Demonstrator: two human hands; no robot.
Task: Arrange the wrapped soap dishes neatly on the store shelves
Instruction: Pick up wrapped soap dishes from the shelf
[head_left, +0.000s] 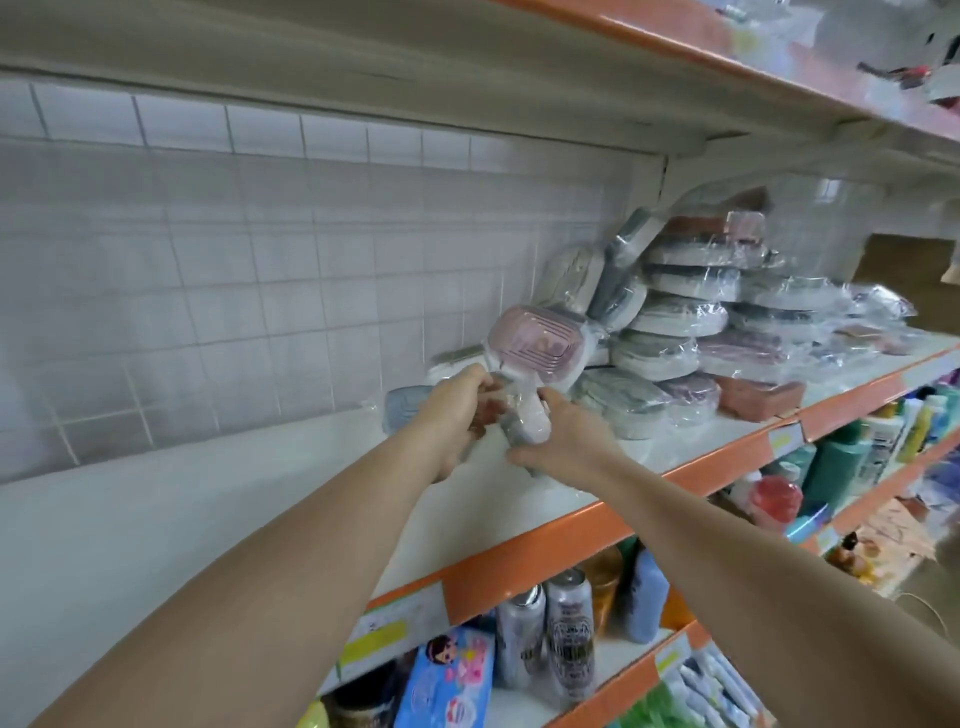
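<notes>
Both your hands meet mid-shelf on wrapped soap dishes: left hand (457, 410) closed around the clear wrap, right hand (563, 441) cupped under and gripping a pale dish (527, 423), with a pink dish (535, 338) raised just above them. The jumbled pile of wrapped dishes (691, 322) sits to the right on the white shelf (260, 499). Likely best: set each dish flat, square to the orange shelf edge (524, 561), stacking like colours. Both forearms extended, wrists angled inward.
</notes>
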